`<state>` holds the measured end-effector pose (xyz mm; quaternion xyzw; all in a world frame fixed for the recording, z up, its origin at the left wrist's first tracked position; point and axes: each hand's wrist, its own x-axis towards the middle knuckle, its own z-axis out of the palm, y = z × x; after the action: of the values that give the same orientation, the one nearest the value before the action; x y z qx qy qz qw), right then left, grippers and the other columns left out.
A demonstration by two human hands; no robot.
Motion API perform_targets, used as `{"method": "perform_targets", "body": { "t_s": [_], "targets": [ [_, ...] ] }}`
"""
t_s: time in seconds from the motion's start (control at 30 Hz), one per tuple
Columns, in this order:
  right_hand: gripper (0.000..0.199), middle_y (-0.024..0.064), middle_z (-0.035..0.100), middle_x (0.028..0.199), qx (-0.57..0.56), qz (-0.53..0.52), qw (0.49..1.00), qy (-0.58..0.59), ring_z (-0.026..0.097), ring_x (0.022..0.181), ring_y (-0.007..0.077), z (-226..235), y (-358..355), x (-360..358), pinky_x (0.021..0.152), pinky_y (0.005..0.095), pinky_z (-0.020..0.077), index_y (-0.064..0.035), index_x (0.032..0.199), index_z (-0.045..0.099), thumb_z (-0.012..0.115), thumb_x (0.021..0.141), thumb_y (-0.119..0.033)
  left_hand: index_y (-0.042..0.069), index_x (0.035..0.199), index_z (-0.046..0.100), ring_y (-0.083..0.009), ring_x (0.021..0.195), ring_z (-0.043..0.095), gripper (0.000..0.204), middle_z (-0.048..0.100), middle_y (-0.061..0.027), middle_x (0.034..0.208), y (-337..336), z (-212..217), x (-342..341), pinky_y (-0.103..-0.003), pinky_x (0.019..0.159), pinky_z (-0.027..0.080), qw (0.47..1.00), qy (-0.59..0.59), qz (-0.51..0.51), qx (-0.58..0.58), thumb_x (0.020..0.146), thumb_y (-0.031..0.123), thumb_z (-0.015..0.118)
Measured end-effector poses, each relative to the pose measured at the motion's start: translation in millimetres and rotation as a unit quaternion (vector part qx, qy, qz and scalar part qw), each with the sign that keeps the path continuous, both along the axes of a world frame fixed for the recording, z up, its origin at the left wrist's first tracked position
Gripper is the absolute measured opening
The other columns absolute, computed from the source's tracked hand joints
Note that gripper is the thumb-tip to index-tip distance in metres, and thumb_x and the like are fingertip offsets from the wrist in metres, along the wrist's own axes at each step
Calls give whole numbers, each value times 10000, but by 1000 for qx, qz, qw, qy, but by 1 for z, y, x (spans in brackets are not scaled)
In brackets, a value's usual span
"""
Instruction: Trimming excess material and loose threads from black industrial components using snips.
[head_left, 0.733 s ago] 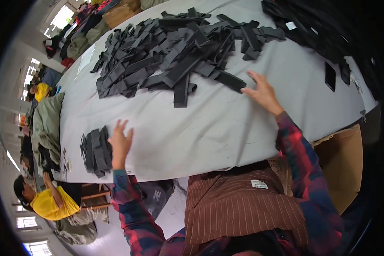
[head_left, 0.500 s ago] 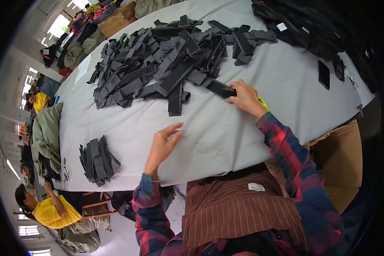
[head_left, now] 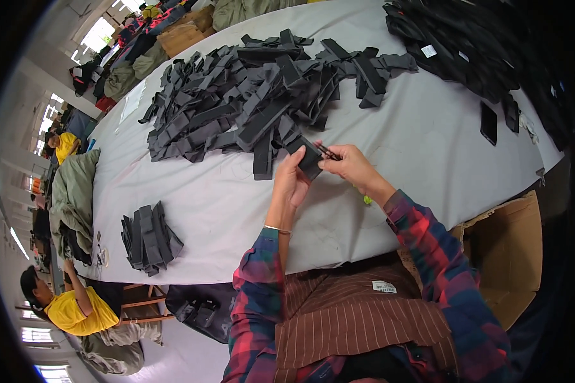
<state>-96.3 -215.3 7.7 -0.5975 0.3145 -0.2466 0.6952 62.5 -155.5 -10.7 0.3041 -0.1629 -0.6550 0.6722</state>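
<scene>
My left hand point(head_left: 291, 181) pinches a dark grey fabric strip point(head_left: 308, 158) near the front edge of a big heap of similar strips point(head_left: 217, 102). Beside it, my right hand point(head_left: 352, 168) is closed around what look like small dark thread snips point(head_left: 328, 152), whose tips point towards the heap. The fingers of this hand also meet the strip's right edge. The strip's far end runs up to the heap, and I cannot tell whether it is joined to another piece. At the left of the table lies a smaller, neater pile of dark grey strips point(head_left: 151, 239).
A pale cloth covers the table point(head_left: 236, 230). Black garments point(head_left: 453, 51) and a black phone point(head_left: 488, 124) lie on the right. An open cardboard box point(head_left: 508, 249) stands by the right edge. A person in yellow point(head_left: 83, 313) sits at the left.
My left hand has moved right and up and taken hold of the strip. My right hand has drawn the strip nearer and to the left, and the snips now show in it.
</scene>
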Motion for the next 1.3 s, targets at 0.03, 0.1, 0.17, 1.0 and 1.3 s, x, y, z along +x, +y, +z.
{"method": "perform_targets", "body": {
  "t_s": [0.03, 0.1, 0.17, 1.0, 1.3],
  "targets": [
    [182, -44, 598, 832, -60, -3, 998, 6, 488, 732, 47, -8, 1, 2, 669, 213, 404, 11, 976, 661, 655, 832, -100, -32, 1157, 511, -253, 950, 650, 267, 612, -163, 1176, -2, 3, -2, -379, 866, 548, 999, -29, 18, 5, 921, 92, 524],
    [170, -18, 625, 819, -76, 8, 997, 33, 520, 742, 65, -12, 1, -3, 689, 236, 420, 3, 937, 668, 652, 827, -126, -41, 1159, 492, -255, 948, 651, 269, 610, -178, 1173, -3, 4, -1, -379, 858, 551, 998, -68, 14, 14, 907, 54, 500],
    [167, 9, 652, 807, -91, 21, 994, 60, 552, 752, 84, -8, -3, -5, 708, 259, 437, -5, 898, 675, 649, 821, -151, -61, 1169, 438, -269, 928, 653, 297, 608, -209, 1149, -2, 1, 3, -388, 825, 563, 992, -117, 16, 32, 876, -18, 455],
    [374, 76, 676, 921, -170, -52, 975, 131, 651, 784, 148, -20, -79, 87, 716, 285, 493, -39, 1151, 614, 659, 797, -151, 86, 1210, 568, -306, 881, 634, 537, 646, -143, 981, -34, 19, 100, -357, 753, 493, 331, -918, 218, 23, 747, 297, 741],
    [450, -100, 444, 745, 7, -79, 996, -52, 379, 569, 13, 55, -109, 81, 454, 189, 274, -167, 1232, 593, 592, 810, -11, -41, 1089, 588, -405, 934, 639, 477, 649, -279, 949, -104, 93, 106, -393, 788, 506, 643, -729, 216, -99, 796, 316, 705]
  ]
}}
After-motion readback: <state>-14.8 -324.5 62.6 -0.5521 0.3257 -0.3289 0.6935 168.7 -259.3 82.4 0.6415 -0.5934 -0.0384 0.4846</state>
